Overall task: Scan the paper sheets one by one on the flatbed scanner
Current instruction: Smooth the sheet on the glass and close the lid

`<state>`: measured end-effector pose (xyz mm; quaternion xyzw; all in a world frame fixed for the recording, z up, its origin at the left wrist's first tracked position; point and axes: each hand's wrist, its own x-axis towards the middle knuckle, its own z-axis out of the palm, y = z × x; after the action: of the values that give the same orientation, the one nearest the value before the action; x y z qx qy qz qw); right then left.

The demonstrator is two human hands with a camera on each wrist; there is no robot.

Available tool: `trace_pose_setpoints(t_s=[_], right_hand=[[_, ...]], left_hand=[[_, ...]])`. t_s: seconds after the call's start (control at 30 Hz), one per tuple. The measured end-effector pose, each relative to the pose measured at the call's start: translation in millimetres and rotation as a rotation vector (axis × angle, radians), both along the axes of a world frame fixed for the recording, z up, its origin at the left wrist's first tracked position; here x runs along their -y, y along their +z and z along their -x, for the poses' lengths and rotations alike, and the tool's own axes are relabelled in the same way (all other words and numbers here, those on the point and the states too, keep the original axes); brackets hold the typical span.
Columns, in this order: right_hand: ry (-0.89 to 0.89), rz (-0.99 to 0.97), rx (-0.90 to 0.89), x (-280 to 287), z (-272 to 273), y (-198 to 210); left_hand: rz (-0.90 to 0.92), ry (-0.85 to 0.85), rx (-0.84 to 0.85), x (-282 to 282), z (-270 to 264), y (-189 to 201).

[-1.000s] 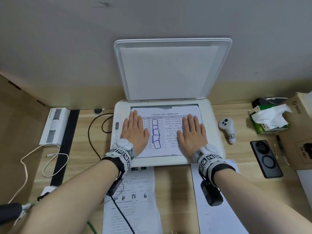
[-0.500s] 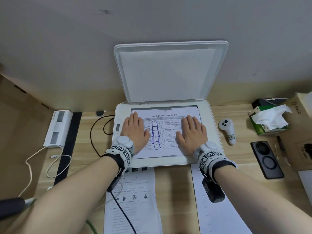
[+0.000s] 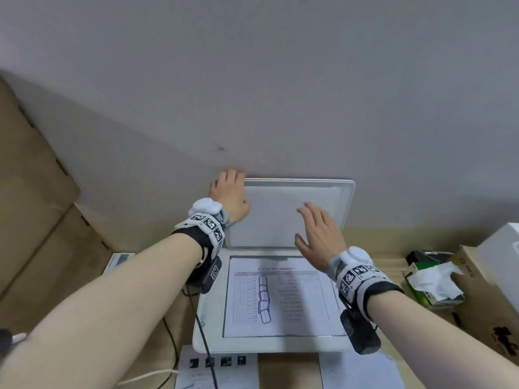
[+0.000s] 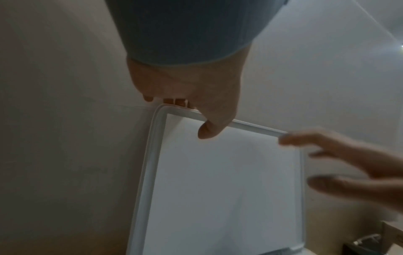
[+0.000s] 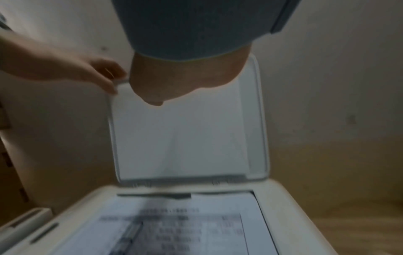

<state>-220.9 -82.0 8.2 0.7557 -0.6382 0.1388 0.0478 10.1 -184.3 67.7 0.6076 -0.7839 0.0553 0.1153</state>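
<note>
The white flatbed scanner [image 3: 200, 332] has its lid [image 3: 295, 217] standing upright against the wall. A printed sheet [image 3: 280, 299] with a table and blue pen marks lies flat on the glass, uncovered. My left hand [image 3: 231, 190] grips the lid's top left corner; in the left wrist view the left hand [image 4: 191, 119] has its thumb on the lid [image 4: 229, 189] inner face and its fingers behind the edge. My right hand [image 3: 311, 223] hovers in front of the lid, fingers spread, holding nothing. The right wrist view shows the lid [image 5: 179, 138] and the blurred sheet [image 5: 185, 224].
Two more printed sheets [image 3: 222, 372] [image 3: 356, 372] lie on the desk in front of the scanner. A tissue box [image 3: 432, 282] and a cardboard box [image 3: 494, 293] stand at the right. Cables [image 3: 171, 332] run at the scanner's left, and the wall is close behind the lid.
Both hands have lifted off the sheet on the glass. The left hand has risen and taken hold of the lid's top left corner; the right hand has risen in front of the lid.
</note>
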Motion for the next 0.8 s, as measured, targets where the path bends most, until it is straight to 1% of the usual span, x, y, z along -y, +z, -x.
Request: trace_pose_setpoints(t_s=[0.07,0.17,0.23,0.27,0.3,0.37,0.4,0.47,0.57,0.63,0.67,0.73,0.8], right_hand=[[0.019,0.067,-0.045,1,-8,19],[0.033,0.136,-0.125,4,-13,38],[0.003,0.070,-0.195,-2,-22,44],[-0.024,0.012,-0.216,-8,-30,46],[-0.057,-0.083,-0.218,-16,-41,45],[-0.114,-0.276,-0.267,-26,-54,38],[-0.116,-0.331,-0.290,-35,-59,28],[-0.060,-0.353,-0.299,-50,-61,8],[0.049,-0.397,-0.227,-78,-58,-27],[0.100,-0.432,-0.158,-97,-56,-52],[0.107,-0.467,-0.139,-106,-57,-65],[0.113,-0.585,-0.111,-130,-59,-94],[0.092,-0.627,-0.087,-149,-59,-120]], left_hand=[[-0.039,-0.042,0.033,-11,1,3],[-0.114,-0.109,0.027,-25,-3,7],[-0.205,-0.120,0.050,-38,-11,8],[-0.292,-0.133,0.081,-47,-15,7],[-0.389,-0.148,0.105,-60,-20,3],[-0.515,-0.172,0.144,-82,-15,-9],[-0.560,-0.181,0.151,-97,-15,-20],[-0.620,-0.206,0.140,-120,-12,-41],[-0.687,-0.291,0.099,-142,-22,-80],[-0.735,-0.342,0.152,-154,-33,-108],[-0.759,-0.351,0.190,-161,-39,-121],[-0.810,-0.354,0.209,-177,-47,-152],[-0.789,-0.358,0.217,-193,-49,-176]])
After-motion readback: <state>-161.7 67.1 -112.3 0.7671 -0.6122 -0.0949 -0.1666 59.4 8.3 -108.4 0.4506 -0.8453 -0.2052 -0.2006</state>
